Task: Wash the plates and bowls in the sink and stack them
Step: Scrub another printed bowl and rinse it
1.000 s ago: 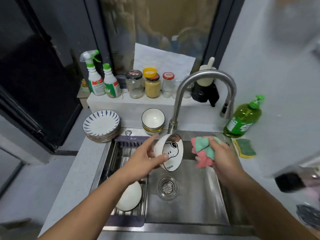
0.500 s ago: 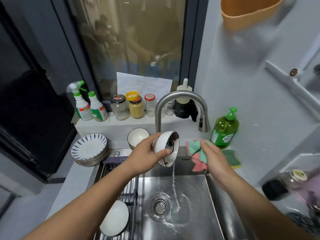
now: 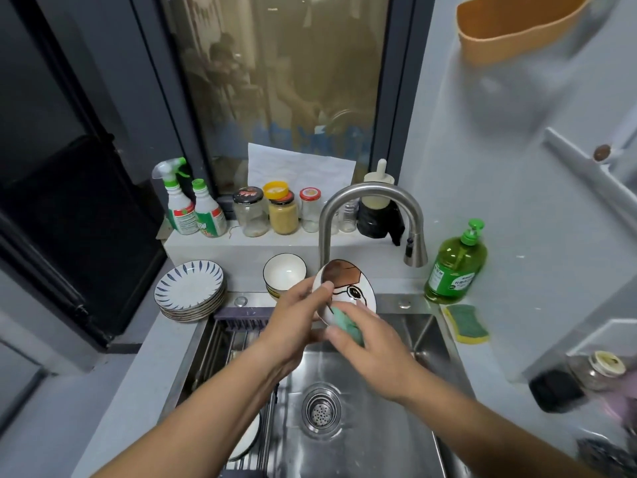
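- Your left hand [image 3: 293, 326] gripped the bowl [image 3: 351, 284]; your right hand [image 3: 379, 353] clamped the cloth [image 3: 347, 325] against it.
- Hard scrubbing could have knocked it into the sink [image 3: 379, 443] below.

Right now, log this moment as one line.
phase: scrubbing | left hand: holds cartoon bowl over sink | right hand: holds green cloth against bowl | stacked: plates, bowls

Below the fingers [image 3: 300, 288] the sink [image 3: 379, 426] lies open down to the drain [image 3: 321, 410], but the faucet [image 3: 372, 191] arches close above and behind them, stacked bowls [image 3: 284, 270] and plates [image 3: 189, 286] crowd the surface [image 3: 144, 391] to their left, and the rack [image 3: 224, 343] sits lower left.
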`<state>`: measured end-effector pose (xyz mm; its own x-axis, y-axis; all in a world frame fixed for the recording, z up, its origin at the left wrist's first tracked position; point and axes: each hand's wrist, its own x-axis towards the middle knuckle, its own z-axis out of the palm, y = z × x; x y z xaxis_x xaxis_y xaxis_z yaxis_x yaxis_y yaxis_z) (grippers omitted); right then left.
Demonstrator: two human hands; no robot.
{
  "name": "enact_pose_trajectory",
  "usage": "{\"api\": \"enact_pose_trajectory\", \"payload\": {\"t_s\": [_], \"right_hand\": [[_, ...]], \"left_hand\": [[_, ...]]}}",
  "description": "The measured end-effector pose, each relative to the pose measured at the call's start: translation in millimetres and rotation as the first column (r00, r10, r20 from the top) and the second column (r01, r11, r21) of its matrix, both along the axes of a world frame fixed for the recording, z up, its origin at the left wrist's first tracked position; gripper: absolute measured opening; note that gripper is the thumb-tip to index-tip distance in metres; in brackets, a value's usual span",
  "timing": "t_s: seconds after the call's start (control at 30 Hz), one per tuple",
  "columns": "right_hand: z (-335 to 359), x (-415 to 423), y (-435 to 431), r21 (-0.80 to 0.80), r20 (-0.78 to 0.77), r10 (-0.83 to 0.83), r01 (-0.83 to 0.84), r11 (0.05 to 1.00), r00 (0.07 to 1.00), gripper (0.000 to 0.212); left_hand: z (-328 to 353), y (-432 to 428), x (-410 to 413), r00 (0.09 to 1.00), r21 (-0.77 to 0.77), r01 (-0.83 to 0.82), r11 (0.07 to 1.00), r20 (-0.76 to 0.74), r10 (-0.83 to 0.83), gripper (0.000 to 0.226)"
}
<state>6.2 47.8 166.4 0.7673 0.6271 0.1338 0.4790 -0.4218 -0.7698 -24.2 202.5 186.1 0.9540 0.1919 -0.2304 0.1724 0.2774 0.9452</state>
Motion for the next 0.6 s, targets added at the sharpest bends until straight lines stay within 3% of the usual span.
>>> {"api": "enact_pose_trajectory", "payload": {"t_s": [0.03,0.1,0.13,0.2,0.27,0.3,0.37,0.47,0.53,0.6], "right_hand": [[-1.0,-2.9,3.4,0.093,-0.096,-0.012,0.021,0.995,0.995,0.056],[-5.4,-4.2,-0.4,0.114,-0.058,0.038,-0.031,0.993,0.998,0.053],[-7.4,-0.7,-8.0,0.041,0.078,0.081,-0.084,0.996,0.994,0.051],[-8.8,18.0,-28.9,-0.194,0.405,0.217,-0.148,0.97,0.888,0.054],[-6.4,38.4,-43.7,-0.399,0.522,0.353,-0.144,0.906,0.777,0.058],[-7.1,43.5,-44.7,-0.417,0.521,0.36,-0.137,0.898,0.774,0.059],[-6.8,31.1,-30.8,-0.253,0.436,0.22,-0.116,0.961,0.872,0.055],[-4.4,-2.8,2.1,0.109,0.154,-0.001,-0.015,0.994,0.988,0.048],[-4.0,-12.5,6.7,0.154,0.103,-0.006,-0.01,0.988,0.995,0.048],[-1.2,-5.6,-2.5,0.062,0.238,0.077,-0.095,0.994,0.968,0.045]], "left_hand": [[0.3,-0.2,-0.9,1.0,-0.002,-0.001,1.0,0.007,0.001,0.019],[4.0,2.5,-3.5,0.999,-0.019,0.033,0.999,0.012,-0.033,0.026],[5.4,5.8,-5.3,0.999,-0.031,0.053,0.998,0.0,-0.053,0.027],[8.4,11.5,-8.7,0.995,-0.055,0.089,0.995,-0.039,-0.091,0.029],[7.5,13.2,-11.2,0.993,-0.065,0.094,0.993,-0.072,-0.098,0.028],[7.5,10.5,-10.6,0.994,-0.083,0.069,0.994,-0.075,-0.075,0.025],[7.2,3.7,-7.3,0.998,-0.095,-0.01,0.995,-0.067,0.004,0.018],[3.6,-0.7,0.3,0.997,-0.056,-0.077,0.995,-0.036,0.076,0.018],[2.8,3.7,-0.8,0.997,-0.073,-0.06,0.995,-0.043,0.057,0.02],[7.8,10.1,-3.8,0.997,-0.116,-0.015,0.993,-0.076,0.006,0.019]]}}
